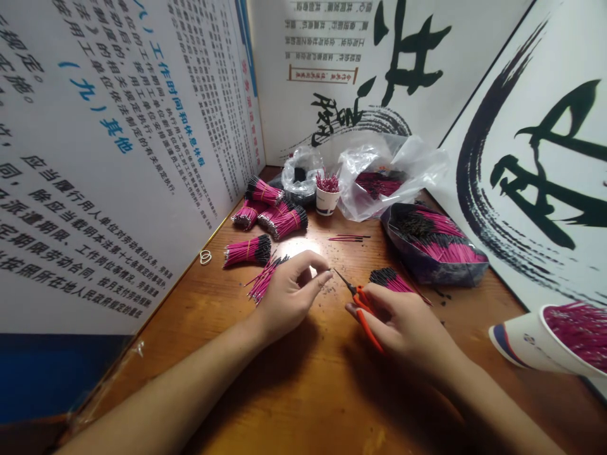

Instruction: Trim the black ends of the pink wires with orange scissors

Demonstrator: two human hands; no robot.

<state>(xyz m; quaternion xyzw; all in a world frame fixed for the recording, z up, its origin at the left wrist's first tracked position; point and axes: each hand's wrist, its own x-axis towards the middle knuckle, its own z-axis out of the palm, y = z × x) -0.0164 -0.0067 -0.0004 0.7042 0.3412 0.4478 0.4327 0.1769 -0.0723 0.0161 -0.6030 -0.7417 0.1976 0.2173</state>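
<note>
The right hand (403,325) grips orange-handled steel snips (364,308); the left hand (288,296) pinches, its hold too fine to tell. A slipping blade could nick the loose pink black-tipped wires (393,281).

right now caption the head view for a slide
Right hand holds orange-handled snips beside magenta wire bundles, left hand pinched near loose wires on a wooden table.

Right hand (398,322) gripping orange-handled snips (366,313), tips toward left hand (290,297); loose pink wires (263,279) just beside left hand; black-tipped wire bundle (387,279) just past snips, on wooden bench (327,398).
</note>
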